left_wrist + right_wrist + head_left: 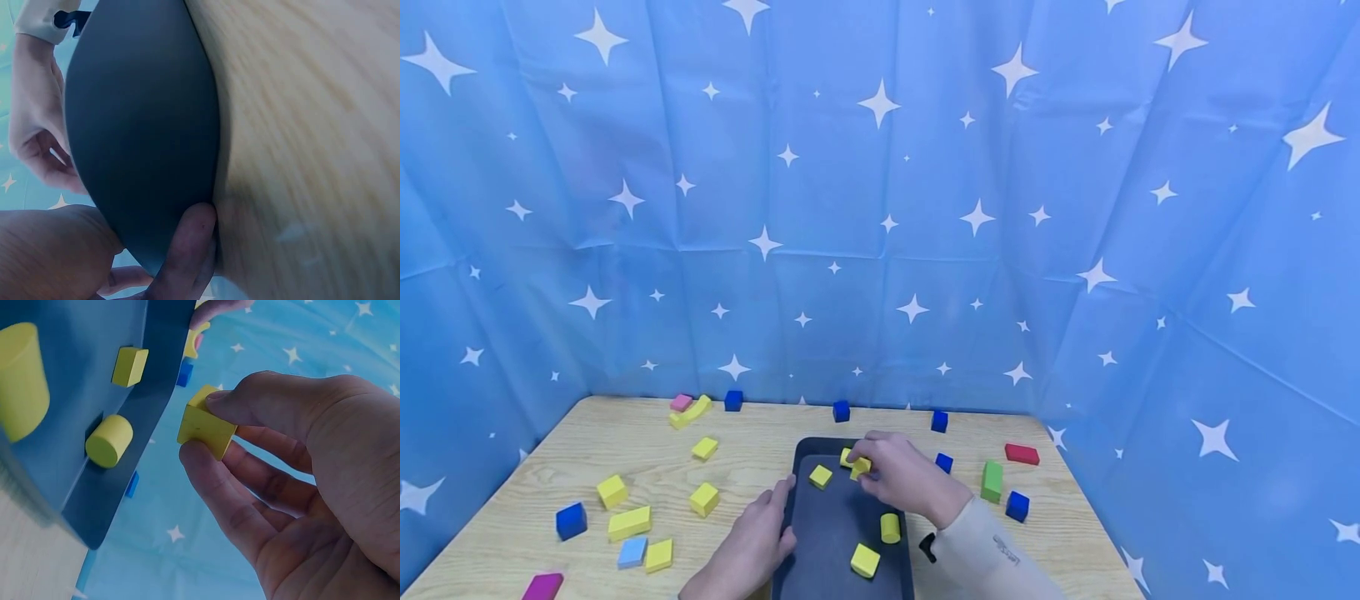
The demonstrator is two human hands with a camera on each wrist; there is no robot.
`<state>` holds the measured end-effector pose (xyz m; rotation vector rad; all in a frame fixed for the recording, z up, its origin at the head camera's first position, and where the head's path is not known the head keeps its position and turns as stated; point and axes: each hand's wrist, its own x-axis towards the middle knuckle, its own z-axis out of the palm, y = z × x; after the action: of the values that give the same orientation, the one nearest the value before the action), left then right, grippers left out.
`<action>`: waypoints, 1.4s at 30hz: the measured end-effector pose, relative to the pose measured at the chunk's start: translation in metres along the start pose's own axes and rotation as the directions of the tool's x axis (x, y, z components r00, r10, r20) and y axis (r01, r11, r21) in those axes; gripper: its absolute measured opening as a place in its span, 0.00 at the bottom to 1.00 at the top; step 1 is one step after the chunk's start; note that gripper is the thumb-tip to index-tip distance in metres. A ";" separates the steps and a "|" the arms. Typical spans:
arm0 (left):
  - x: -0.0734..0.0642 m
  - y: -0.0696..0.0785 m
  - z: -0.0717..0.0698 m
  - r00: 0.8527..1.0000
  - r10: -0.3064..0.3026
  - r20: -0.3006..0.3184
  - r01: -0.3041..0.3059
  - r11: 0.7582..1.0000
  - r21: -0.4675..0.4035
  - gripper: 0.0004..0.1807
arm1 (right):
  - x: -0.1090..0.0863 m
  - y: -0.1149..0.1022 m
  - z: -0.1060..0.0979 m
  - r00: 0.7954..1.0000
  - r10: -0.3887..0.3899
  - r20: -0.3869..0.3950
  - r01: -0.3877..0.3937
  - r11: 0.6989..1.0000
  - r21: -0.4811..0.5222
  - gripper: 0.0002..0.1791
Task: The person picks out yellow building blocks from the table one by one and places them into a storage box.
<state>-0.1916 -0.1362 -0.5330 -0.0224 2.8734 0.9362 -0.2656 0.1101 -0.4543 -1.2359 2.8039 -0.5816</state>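
Between thumb and fingertip of the right hand [910, 475] a yellow cube [206, 428] is pinched, above the far part of the dark tray [827, 546]. The left hand [748, 537] holds the tray's left wall at the lower middle of the head view — one finger lies along the outside. Inside the tray are a yellow block [821, 477], a yellow cylinder [890, 528] and, nearer, another yellow cube [865, 561]. Around it is the table [760, 454], of pale wood grain: at lower left, yellow pieces [629, 523] and a light blue block [632, 552]; at lower right, a green block [992, 481] and a red block [1022, 454]. Behind the table and at both sides hangs blue cloth [850, 183] — creased by folds, printed with white stars, filling the upper frame.
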 end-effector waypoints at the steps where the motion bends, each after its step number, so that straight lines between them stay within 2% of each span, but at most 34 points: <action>1: 0.000 0.000 0.000 1.000 -0.001 0.000 0.001 1.000 0.000 0.40 | 0.002 -0.001 0.001 1.000 0.002 0.005 -0.002 1.000 -0.001 0.13; 11: -0.001 -0.004 0.000 1.000 0.025 0.002 -0.025 0.999 -0.021 0.40 | 0.020 -0.005 0.011 0.999 -0.010 0.041 0.012 0.999 -0.050 0.13; 18: 0.000 -0.004 0.000 1.000 0.024 -0.002 -0.024 1.000 -0.007 0.39 | 0.028 -0.006 0.021 0.997 0.020 0.080 -0.015 0.998 -0.064 0.13; 28: 0.001 -0.004 -0.001 1.000 0.013 0.001 -0.013 1.000 0.005 0.39 | 0.033 -0.007 0.027 0.990 0.025 0.142 -0.009 0.994 -0.112 0.13; 35: 0.000 -0.004 -0.001 1.000 0.010 0.011 -0.010 1.000 0.000 0.39 | 0.035 -0.009 0.030 0.979 0.073 0.191 -0.046 0.989 -0.139 0.11; 42: 0.001 -0.004 0.000 1.000 0.005 0.011 -0.005 1.000 0.001 0.39 | 0.034 -0.008 0.032 0.980 0.076 0.183 -0.054 0.991 -0.125 0.12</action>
<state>-0.1926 -0.1392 -0.5353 -0.0104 2.8653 0.9331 -0.2772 0.0705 -0.4767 -1.1447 2.7422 -0.2809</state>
